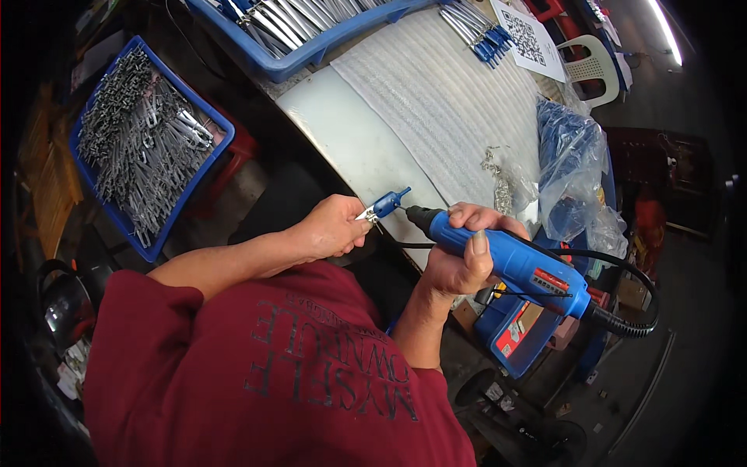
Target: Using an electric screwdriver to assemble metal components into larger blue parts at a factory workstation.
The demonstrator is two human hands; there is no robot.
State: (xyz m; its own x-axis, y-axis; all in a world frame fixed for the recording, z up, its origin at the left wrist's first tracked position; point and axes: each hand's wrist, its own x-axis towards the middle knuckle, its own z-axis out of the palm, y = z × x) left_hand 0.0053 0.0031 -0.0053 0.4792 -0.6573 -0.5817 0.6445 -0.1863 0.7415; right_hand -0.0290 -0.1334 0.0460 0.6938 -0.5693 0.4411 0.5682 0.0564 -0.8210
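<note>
My left hand point(333, 227) is closed round a small metal piece with a blue plastic end point(384, 205), which sticks out past my fingers over the table's near edge. My right hand point(461, 263) grips a blue electric screwdriver point(520, 263) with a black nose and a black cord. The screwdriver's tip points left at the blue end and is very close to it; whether they touch I cannot tell. Parts of the metal piece are hidden inside my left fingers.
A blue crate point(226, 142) of grey metal parts stands left. Another blue crate point(299, 58) of silver strips sits at the table's far side. Foam sheet point(436, 93) covers the table, bearing blue-ended pieces point(489, 45), small hardware point(502, 183) and a plastic bag point(572, 167).
</note>
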